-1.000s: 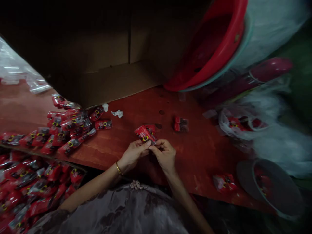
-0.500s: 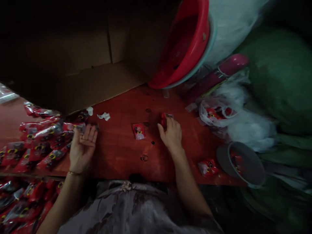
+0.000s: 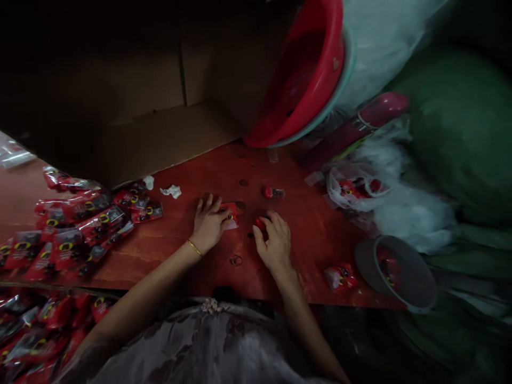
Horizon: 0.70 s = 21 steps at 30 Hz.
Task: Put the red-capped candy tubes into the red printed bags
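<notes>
My left hand [image 3: 208, 224] rests flat on the red wooden table [image 3: 188, 250], its fingertips on a small red packet [image 3: 232, 214]. A hand's width to the right, my right hand [image 3: 274, 242] pinches a small red piece [image 3: 260, 223] between thumb and fingers. Another small red piece with a dark end [image 3: 273, 192] lies on the table beyond my right hand. A gold bangle circles my left wrist.
A pile of red packets [image 3: 76, 224] covers the table's left side, with more below [image 3: 36, 330]. A cardboard box [image 3: 160, 133] stands behind. A tilted red basin [image 3: 308, 80], white plastic bags [image 3: 400, 208], a grey bowl [image 3: 396, 272] and a loose packet [image 3: 340, 277] sit at right.
My left hand came back from the packet pile to the single packet at centre. My right hand drew back from the far red piece, now holding a small red piece.
</notes>
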{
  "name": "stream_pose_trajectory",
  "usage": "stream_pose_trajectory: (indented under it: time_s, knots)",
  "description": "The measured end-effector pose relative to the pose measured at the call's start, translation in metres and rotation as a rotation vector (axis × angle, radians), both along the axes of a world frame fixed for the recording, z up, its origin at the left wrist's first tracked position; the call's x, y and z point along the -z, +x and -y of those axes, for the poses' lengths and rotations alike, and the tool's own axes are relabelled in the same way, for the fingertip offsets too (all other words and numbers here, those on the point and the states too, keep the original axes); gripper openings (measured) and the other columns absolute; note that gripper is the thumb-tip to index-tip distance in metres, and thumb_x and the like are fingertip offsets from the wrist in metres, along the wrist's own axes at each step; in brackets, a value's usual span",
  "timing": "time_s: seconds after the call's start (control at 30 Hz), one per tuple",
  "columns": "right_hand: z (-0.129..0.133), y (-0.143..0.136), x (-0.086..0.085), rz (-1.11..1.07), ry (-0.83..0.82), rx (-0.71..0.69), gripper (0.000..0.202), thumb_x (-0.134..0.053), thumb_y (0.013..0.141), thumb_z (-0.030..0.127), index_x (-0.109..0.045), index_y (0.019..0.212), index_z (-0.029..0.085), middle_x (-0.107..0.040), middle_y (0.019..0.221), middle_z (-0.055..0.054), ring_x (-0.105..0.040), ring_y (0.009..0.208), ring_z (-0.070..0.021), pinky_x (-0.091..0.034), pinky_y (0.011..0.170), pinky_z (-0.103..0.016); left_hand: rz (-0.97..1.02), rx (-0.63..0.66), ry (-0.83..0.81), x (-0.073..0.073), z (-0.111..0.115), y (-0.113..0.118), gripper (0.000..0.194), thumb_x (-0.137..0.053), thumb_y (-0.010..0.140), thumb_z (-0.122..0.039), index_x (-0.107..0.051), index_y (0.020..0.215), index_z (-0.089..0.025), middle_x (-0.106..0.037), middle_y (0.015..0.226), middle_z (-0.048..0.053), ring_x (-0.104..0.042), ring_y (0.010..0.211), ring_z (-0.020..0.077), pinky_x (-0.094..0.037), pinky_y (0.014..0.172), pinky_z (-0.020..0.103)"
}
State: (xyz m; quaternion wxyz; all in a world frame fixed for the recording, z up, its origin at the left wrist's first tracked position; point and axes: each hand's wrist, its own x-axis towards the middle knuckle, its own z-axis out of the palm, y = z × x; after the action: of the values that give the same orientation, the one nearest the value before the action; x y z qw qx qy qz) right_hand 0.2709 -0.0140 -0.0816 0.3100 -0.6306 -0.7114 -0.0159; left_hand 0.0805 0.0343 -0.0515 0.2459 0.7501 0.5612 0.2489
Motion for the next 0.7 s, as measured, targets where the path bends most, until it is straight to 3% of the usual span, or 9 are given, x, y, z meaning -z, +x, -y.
stream_pose_trajectory:
  time_s: [0.2,0.43,0.57,0.7]
  knots:
    - [0.003,-0.017,-0.013,-0.100,0.035,-0.056,0.023,-0.048,0.089,0.031,-0.064,0.099,0.019,-0.064,0.113,-0.012,-0.052,0.115,-0.0265,-0.037,0.098,-0.046,-0.042,-0.025,0.054,0.007,0.006,-0.001,0.021,-0.057,0.081,-0.031,-0.073,0.095,-0.027,-0.055,0.131,0.009,-0.029,0.136,0.0328,-0.012,0.111,0.055]
    - [-0.002,-0.040,-0.025,-0.480,-0.148,-0.080,0.037,-0.053,0.085,0.045,-0.061,0.105,0.015,-0.068,0.095,-0.010,-0.060,0.082,-0.0204,-0.047,0.077,-0.033,-0.002,-0.119,0.186,-0.011,0.017,-0.001,0.027,-0.054,0.084,-0.036,-0.070,0.104,-0.030,-0.051,0.135,0.008,-0.030,0.136,0.0314,-0.014,0.111,0.054]
    - [-0.014,-0.047,-0.019,-0.615,-0.255,-0.063,0.034,-0.052,0.084,0.049,-0.064,0.087,0.017,-0.066,0.074,-0.003,-0.055,0.060,-0.0143,-0.042,0.057,-0.024,-0.082,-0.073,0.189,-0.012,0.020,0.001,0.029,-0.051,0.086,-0.032,-0.068,0.108,-0.028,-0.052,0.135,0.008,-0.033,0.134,0.0313,-0.018,0.110,0.055]
    - [-0.021,-0.046,-0.013,-0.503,-0.316,-0.080,0.037,-0.040,0.091,0.040,-0.060,0.070,0.017,-0.061,0.061,-0.002,-0.052,0.055,-0.0125,-0.035,0.053,-0.022,-0.217,-0.101,0.166,-0.003,0.019,0.001,0.045,-0.047,0.087,-0.039,-0.055,0.127,-0.018,-0.053,0.133,0.013,-0.035,0.133,0.0326,-0.025,0.109,0.054]
